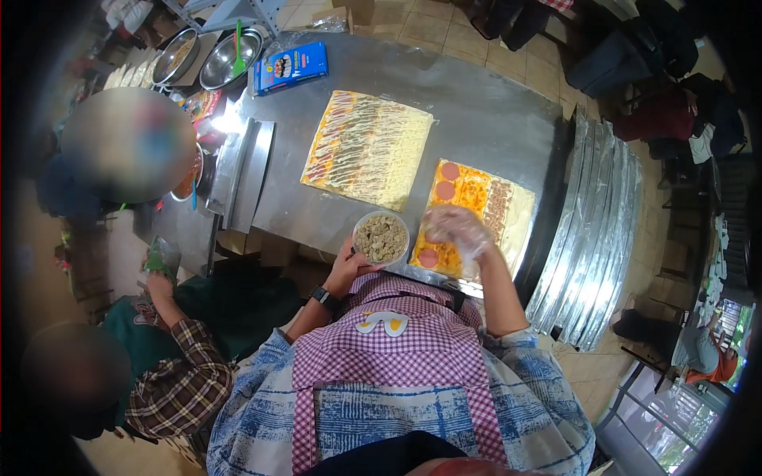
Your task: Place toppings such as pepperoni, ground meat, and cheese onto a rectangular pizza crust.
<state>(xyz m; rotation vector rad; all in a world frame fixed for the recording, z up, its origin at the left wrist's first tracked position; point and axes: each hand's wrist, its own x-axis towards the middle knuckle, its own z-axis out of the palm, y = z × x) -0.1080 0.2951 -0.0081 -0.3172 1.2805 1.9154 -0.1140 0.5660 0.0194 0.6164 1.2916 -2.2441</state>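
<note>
Apron (389, 313): pink-and-white checks, worn over a blue-and-white shirt (254, 397), filled the foreground.
Left hand (348, 263): its grip was closed on the near left side of a round tub (407, 230); a dark watch (320, 295) sat on the wrist.
Tub: it was at the near edge of the metal desk (492, 119), between the two pizzas, and held greyish crumbly filling (382, 236).
Right hand (459, 228): gloved in clear plastic, it was over the right pizza (517, 218); whether its grip was narrow, or held any filling, could not be told.
Right pizza: rectangular, it carried round pink sausage slices (445, 190), an orange topping, a brown crumbly strip and a pale strip.
Left pizza (369, 149): it lay farther back, striped with thin lines of sauce.
Far left corner: a blue box (291, 69) lay near a metal bowl (213, 73) with a green spatula (240, 54) in it.
Co-worker: at the left, a person in a plaid sleeve (186, 377) held a green-and-clear bag (163, 255).
</note>
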